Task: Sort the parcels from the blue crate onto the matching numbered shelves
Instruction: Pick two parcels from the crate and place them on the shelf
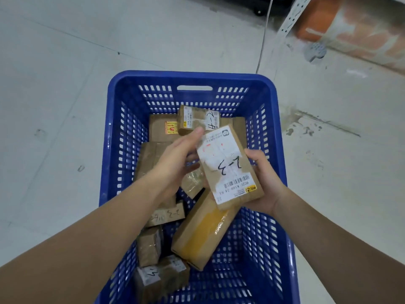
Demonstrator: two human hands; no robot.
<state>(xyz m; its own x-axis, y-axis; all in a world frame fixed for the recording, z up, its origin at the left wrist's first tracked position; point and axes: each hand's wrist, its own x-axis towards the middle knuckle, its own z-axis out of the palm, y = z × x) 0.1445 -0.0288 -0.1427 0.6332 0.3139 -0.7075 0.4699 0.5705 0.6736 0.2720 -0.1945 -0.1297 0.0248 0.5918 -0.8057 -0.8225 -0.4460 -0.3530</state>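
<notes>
Holding a cardboard parcel (pixel 229 166) marked "2-3" above the blue crate (pixel 271 137), both hands grasp it: the left grip (pixel 175 159) at its far corner, the right grip (pixel 264 183) cupped beneath. Below the grips, the slotted plastic crate contains taped brown boxes, including one marked "4-2" (pixel 197 120).

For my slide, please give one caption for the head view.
Both hands, left hand and right hand, hold a parcel marked 2-3 above the blue crate of parcels.
</notes>
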